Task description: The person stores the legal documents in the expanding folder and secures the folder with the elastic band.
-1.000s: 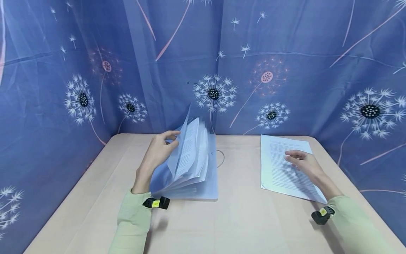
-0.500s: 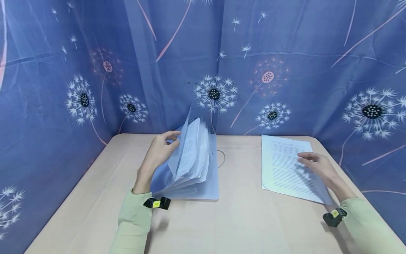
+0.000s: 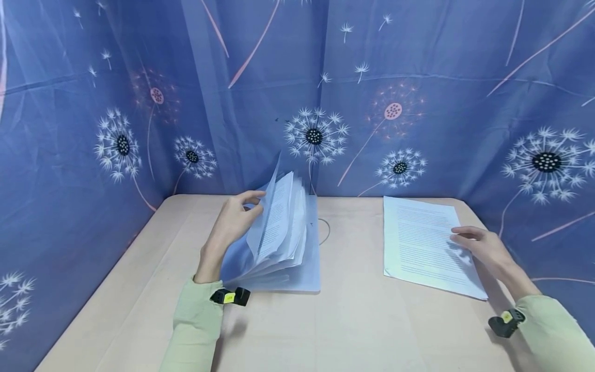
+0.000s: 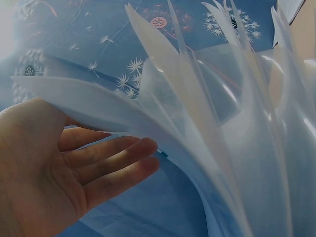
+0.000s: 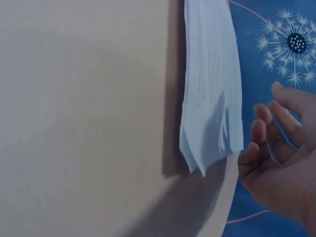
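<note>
On the left of the table a blue display book (image 3: pixel 312 268) lies spread, with several clear pockets (image 3: pixel 297 227) fanned upright and printed paper in them. My left hand (image 3: pixel 237 219) holds one pocket's edge between thumb and fingers; in the left wrist view that pocket (image 4: pixel 98 101) bends over the fingers and hides the thumb. On the right lies a stack of printed sheets (image 3: pixel 418 248), one front corner slightly lifted. Beside its right edge hovers my right hand (image 3: pixel 485 250), fingers loosely bent with nothing between them; the right wrist view shows it apart from the sheets (image 5: pixel 212 84).
A beige tabletop (image 3: pixel 353 320) carries both paper items. Blue dandelion-print curtain (image 3: pixel 353 93) encloses the back and sides. A thin grey loop (image 3: pixel 328 230) sticks out at the display book's right edge.
My right hand has shifted right, from over the middle of the printed stack to its right edge. The left hand and the pocket it holds have stayed in place.
</note>
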`<state>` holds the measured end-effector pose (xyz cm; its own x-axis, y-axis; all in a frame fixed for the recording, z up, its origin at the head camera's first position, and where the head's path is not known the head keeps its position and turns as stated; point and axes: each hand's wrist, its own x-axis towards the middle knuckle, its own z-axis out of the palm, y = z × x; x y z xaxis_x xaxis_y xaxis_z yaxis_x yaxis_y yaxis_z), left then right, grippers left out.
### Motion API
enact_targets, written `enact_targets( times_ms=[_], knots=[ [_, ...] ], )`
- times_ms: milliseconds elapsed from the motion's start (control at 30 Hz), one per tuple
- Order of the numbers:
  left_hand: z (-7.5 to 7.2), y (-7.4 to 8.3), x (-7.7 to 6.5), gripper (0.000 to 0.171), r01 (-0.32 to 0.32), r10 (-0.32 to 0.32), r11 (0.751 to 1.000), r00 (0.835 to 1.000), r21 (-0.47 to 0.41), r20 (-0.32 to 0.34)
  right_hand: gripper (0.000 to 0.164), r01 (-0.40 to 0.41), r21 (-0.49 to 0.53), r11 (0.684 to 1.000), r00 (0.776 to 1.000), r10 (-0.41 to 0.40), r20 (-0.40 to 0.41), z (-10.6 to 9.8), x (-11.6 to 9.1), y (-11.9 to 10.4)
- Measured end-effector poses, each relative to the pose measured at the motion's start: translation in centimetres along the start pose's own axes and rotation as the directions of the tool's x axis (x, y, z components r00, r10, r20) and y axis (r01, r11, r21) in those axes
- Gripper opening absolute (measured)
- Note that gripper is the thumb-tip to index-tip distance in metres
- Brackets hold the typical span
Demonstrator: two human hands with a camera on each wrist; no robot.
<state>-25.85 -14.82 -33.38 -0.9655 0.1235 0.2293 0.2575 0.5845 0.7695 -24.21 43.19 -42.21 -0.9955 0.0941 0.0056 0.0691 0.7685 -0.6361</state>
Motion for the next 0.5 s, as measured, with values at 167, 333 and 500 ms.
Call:
enact_targets(
  times_ms=[167,333,500],
  knots=[
    [0.0,-0.1,0.0,0.043,-0.004,0.004,1.000,1.000,0.001,-0.001,0.064,-0.013,0.009,1.000,1.000,0.013,0.010,-0.4,-0.1,0.4],
    [0.0,-0.1,0.1,0.043,-0.013,0.013,1.000,1.000,0.002,-0.004,0.066,-0.047,0.069,0.996,0.998,0.045,0.033,-0.6,-0.2,1.0],
    [0.0,-0.1,0.0,0.043,-0.003,0.003,1.000,1.000,0.000,0.000,0.070,-0.073,0.108,0.992,0.996,0.067,0.054,-0.8,-0.3,1.7]
  ],
)
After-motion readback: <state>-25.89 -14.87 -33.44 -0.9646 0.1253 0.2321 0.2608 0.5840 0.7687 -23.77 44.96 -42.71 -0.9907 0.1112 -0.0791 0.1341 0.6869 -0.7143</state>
